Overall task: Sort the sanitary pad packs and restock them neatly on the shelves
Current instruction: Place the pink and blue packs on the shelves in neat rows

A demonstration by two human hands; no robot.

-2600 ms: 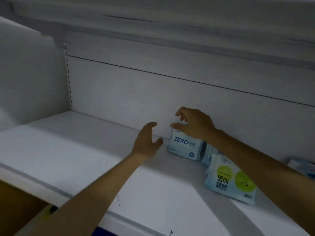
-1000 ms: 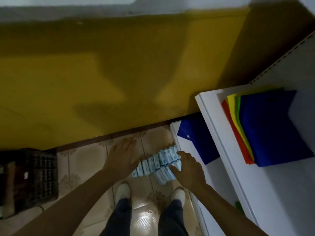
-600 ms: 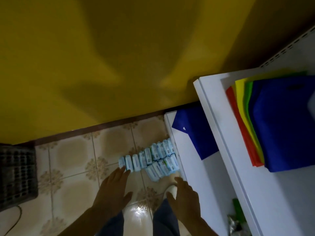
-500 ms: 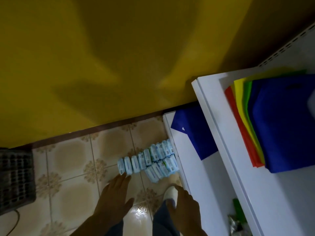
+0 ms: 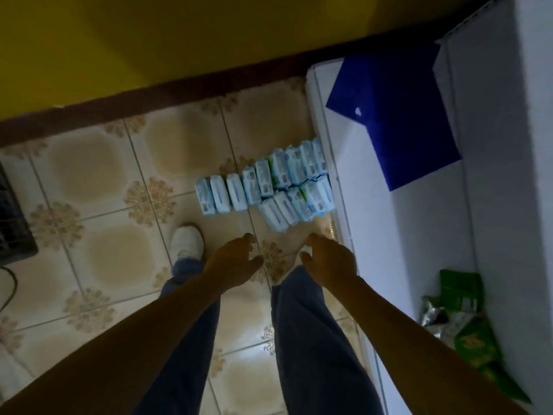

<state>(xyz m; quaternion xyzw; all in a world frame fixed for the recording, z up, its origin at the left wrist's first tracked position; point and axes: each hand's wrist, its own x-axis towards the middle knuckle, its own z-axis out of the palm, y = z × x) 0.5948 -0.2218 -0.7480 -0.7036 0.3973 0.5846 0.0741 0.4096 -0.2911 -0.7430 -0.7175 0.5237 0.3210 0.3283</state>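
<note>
On beige patterned floor tiles [image 5: 98,175], pale-blue plastic pad packs [image 5: 263,187] are lined up; one row should be squeezed evenly between left hand [image 5: 236,262] and right hand [image 5: 329,262], fingers apart, empty.

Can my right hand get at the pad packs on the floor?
Probably yes: the right hand hovers open and empty, with only bare floor tile between it and the pad packs. The shelf edge stands beside them, not across.

Sanitary pad packs [image 5: 263,190] on the floor in two rows, about nine behind and about five in front; one left hand [image 5: 236,262] and one right hand [image 5: 329,262]; one white shoe [image 5: 188,241]; one blue bag [image 5: 392,115]; one dark crate [image 5: 12,223]; green packets [image 5: 466,327], number unclear.
</note>
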